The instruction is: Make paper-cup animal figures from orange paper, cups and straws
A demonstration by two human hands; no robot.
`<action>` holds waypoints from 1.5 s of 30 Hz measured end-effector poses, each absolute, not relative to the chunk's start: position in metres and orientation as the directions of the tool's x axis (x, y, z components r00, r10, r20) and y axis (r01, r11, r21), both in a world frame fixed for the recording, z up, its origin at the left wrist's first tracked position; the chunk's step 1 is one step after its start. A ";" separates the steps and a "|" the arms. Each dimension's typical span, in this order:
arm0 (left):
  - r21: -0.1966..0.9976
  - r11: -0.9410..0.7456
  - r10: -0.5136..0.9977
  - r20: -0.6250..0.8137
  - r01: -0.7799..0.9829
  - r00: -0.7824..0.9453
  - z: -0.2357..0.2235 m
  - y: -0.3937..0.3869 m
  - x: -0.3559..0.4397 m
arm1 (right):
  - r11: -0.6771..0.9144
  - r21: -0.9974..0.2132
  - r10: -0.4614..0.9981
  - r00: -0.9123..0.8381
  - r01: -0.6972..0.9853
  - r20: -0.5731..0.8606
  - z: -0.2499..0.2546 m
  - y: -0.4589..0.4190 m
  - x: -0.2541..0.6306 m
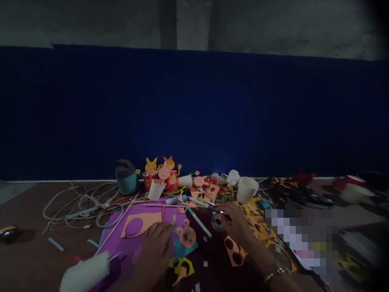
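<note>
My left hand (157, 242) rests on purple paper (120, 235), fingers stretched out, beside a round orange animal-face cut-out (187, 237) with small ears. Behind that hand lies an orange sheet (146, 223) with a round hole. My right hand (234, 221) reaches over the middle of the table, its fingers bent around a slim item with a shiny part that I cannot make out. Near its fingertips lie a white marker (199, 202) with a purple end and a clear tape roll (217, 223). Another white marker (199, 223) lies between the hands.
Paper cups with animal faces (164, 172) stand at the back, beside a teal-and-dark container (127, 178). White cables (82, 207) sprawl at left. A white cup (86, 271) lies front left; another white cup (246, 190) stands back right. Yellow paper scraps (258, 219) cover the right side.
</note>
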State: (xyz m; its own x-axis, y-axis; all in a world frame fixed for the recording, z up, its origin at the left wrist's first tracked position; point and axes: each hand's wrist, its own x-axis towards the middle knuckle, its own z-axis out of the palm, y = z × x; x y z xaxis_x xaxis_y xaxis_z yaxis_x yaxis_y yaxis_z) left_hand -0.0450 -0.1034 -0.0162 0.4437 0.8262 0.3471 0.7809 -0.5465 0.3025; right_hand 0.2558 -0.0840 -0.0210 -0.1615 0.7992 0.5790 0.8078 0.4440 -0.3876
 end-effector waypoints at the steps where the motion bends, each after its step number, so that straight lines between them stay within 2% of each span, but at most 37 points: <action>1: 0.282 -0.491 0.855 0.336 0.824 0.395 -0.017 -0.098 -0.049 | 0.439 -0.394 0.801 -0.153 0.807 0.579 -0.020 -0.082 0.257; 3: 0.233 -0.367 0.907 0.306 0.900 0.291 -0.020 -0.089 -0.056 | 0.428 -0.413 0.816 -0.147 0.804 0.559 -0.018 -0.078 0.259; 6: 0.161 -0.251 0.958 0.185 0.955 0.220 -0.022 -0.082 -0.062 | 0.402 -0.442 0.862 -0.169 0.802 0.478 -0.011 -0.072 0.260; 9: 0.117 -0.250 0.966 0.101 0.961 0.239 -0.017 -0.082 -0.065 | 0.381 -0.455 0.897 -0.203 0.805 0.392 -0.004 -0.067 0.257; 13: 0.051 -0.281 0.959 0.050 0.958 0.278 -0.005 -0.083 -0.066 | 0.389 -0.455 0.910 -0.256 0.801 0.327 0.001 -0.063 0.243; 15: 0.033 -0.280 0.958 0.068 0.959 0.278 0.000 -0.081 -0.063 | 0.413 -0.436 0.902 -0.291 0.800 0.319 0.000 -0.064 0.231; 18: 0.075 -0.314 0.941 0.154 0.946 0.300 0.005 -0.078 -0.051 | 0.464 -0.384 0.880 -0.365 0.798 0.304 -0.003 -0.067 0.212; 24: 0.269 -0.552 0.831 0.258 0.789 0.494 -0.002 -0.086 -0.016 | 0.449 -0.315 0.887 -0.374 0.836 0.271 -0.014 -0.072 0.192; 32: 0.331 -0.495 0.867 0.248 0.803 0.432 -0.031 -0.085 -0.024 | 0.346 -0.379 0.937 -0.296 0.858 0.185 -0.027 -0.077 0.178; 36: 0.350 -0.485 0.873 0.251 0.801 0.418 -0.030 -0.083 -0.024 | 0.313 -0.420 0.950 -0.287 0.852 0.124 -0.031 -0.077 0.174; 45: 0.346 -0.502 0.861 0.291 0.793 0.418 -0.032 -0.080 -0.026 | 0.254 -0.476 0.967 -0.234 0.842 0.101 -0.034 -0.077 0.169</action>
State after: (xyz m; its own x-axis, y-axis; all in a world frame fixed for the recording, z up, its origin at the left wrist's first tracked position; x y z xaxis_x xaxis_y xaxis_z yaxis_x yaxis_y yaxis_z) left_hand -0.0265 -0.0804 -0.0323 0.4181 0.8605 0.2910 0.7928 -0.5021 0.3456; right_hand 0.1688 -0.0772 -0.0343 -0.2343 0.9669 0.1012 0.8420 0.2539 -0.4761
